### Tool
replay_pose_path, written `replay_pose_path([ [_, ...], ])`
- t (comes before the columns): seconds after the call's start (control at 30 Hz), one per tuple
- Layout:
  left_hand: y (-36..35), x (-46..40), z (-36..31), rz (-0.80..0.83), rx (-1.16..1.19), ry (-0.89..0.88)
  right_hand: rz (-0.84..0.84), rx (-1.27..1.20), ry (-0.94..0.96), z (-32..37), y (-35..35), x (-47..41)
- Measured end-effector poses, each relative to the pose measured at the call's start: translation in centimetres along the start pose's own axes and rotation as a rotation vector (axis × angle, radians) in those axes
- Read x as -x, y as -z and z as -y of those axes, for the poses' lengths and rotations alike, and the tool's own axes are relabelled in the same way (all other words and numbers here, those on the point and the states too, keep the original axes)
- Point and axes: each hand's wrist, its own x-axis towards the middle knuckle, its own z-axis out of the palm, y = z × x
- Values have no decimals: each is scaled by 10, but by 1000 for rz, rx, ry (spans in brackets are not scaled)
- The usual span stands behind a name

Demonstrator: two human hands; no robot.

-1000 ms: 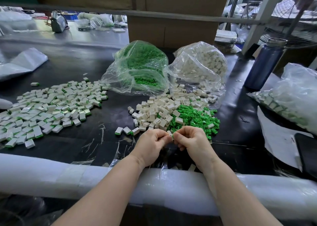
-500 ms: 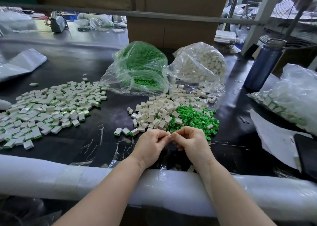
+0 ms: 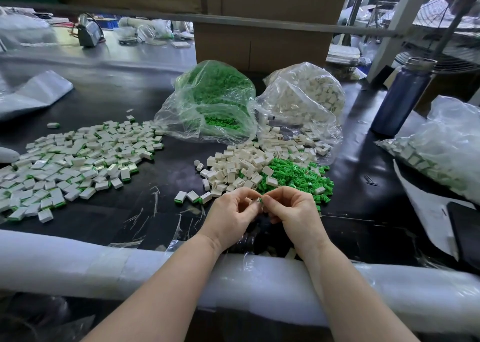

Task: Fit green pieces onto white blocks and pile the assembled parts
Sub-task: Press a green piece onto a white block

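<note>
- Green piece (image 3: pixel 260 199), head view: showing only as a sliver between the two hands, which are meeting just above the near edge of the black table (image 3: pixel 161 87).
- Left hand (image 3: pixel 231 215): curling its fingers and pinching toward the sliver; any white block inside that grip is hidden, so I cannot tell.
- Right hand (image 3: pixel 291 211): pinching the green piece from the other side, fingertips nearly touching the left hand's.
- Assembled parts (image 3: pixel 75 160): lying as a broad scattered pile on the left of the table, with three more assembled parts (image 3: pixel 193 197) sitting just left of the hands.
- Loose white blocks (image 3: pixel 233 167) and loose green pieces (image 3: pixel 296 175): heaping side by side just beyond the hands.
- Bag of green pieces (image 3: pixel 213 100) and bag of white blocks (image 3: pixel 304 100): standing behind the heaps, both looking well filled.
- Bag at far right (image 3: pixel 446 144): holding what look like more assembled parts.
- Progress, as a judgement: many units are finished, yet far more stock is waiting; one fitting is under way.
</note>
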Motion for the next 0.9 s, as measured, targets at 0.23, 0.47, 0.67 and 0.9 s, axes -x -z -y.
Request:
replay_pose_path([
  [0.23,1,-1,-1,-12,10,14,32,47,12,-1,0,0],
  [0.47,4,-1,-4,7,95,-23,61,92,-41,-2,-2,-2],
  [0.67,3,1,-6,56,12,-53,172,119,-28,1,-1,-1],
  [0.9,1,2,-7,88,-63,-75,177,121,-71,-4,-1,-3],
])
